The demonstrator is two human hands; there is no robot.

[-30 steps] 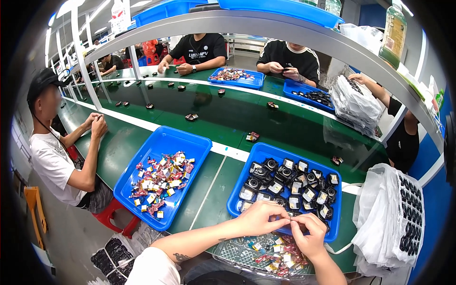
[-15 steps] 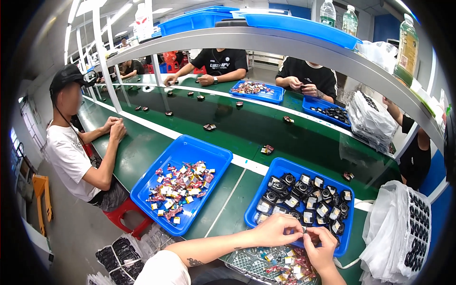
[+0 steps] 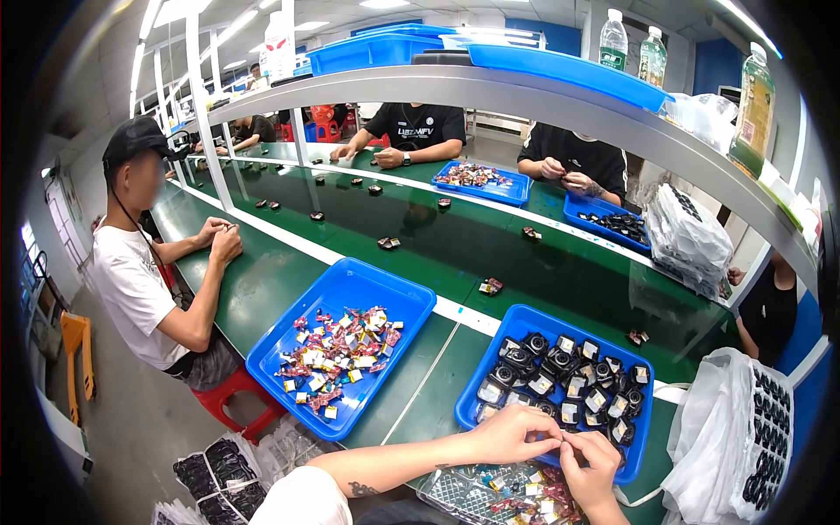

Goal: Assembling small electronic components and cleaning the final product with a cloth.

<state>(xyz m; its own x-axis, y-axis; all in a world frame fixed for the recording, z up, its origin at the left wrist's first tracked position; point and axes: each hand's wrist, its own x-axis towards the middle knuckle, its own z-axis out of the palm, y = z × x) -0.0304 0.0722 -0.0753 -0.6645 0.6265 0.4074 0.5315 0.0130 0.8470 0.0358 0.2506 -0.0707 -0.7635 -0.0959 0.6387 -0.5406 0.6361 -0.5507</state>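
My left hand point(image 3: 516, 435) and my right hand point(image 3: 591, 465) meet over the near edge of a blue tray point(image 3: 466, 411). Thumbs and fingertips of both are pinched together around something too small and covered to make out. That tray holds many black camera-like housings point(image 3: 560, 360) with round lenses and pale labels. Below my hands lies a clear textured plastic tray point(image 3: 451, 492) with small red circuit boards point(image 3: 525, 490) and silver-yellow battery cells, partly hidden by my left forearm and right hand.
Left of the housings, another blue tray point(image 3: 350, 273) holds more small boards. Beyond runs a dark green conveyor belt point(image 3: 420, 214) with scattered pieces. Bagged black parts point(image 3: 731, 429) stand at right. A person in white point(image 3: 131, 271) sits left; others work across. A grey shelf point(image 3: 525, 83) spans overhead.
The view has shifted slightly, setting the scene a little lower. My fingertips stay together, with the left fingers a bit more closed. Pieces on the belt have drifted slightly left relative to the trays.
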